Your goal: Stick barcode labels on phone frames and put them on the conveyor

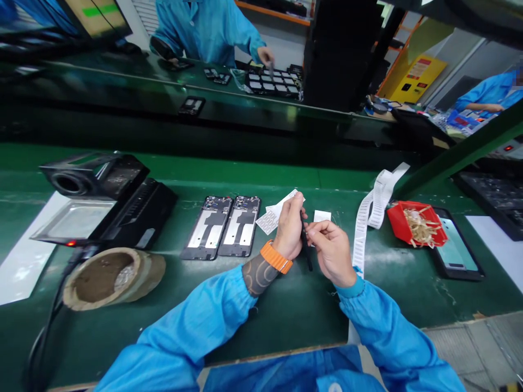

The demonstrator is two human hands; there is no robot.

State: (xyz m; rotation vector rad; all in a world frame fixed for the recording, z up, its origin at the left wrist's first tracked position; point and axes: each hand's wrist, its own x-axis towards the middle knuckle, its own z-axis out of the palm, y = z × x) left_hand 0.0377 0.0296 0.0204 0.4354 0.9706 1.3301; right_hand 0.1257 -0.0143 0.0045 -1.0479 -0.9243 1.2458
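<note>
My left hand [289, 226] is closed around a black phone [309, 261], tilted so that mostly its thin edge faces me. At that edge, the fingertips of my right hand [330, 247] are pinched together; whatever they may hold is too small to make out. White label sheets [267, 222] with fine print lie just behind my left hand. Beyond my right hand is a small white card [322, 216]. To the left, two opened phones [208, 231] [240, 228] lie side by side, their inner boards and silver batteries showing.
A black device with a round opening [98, 185] and a cardboard ring [147, 272] stand left. On the right are a curling label strip [362, 234], a red box of scraps [398, 223] and a dark-framed device [460, 250]. Across the partition, a co-worker's hand [266, 56] reaches over a tray [273, 83].
</note>
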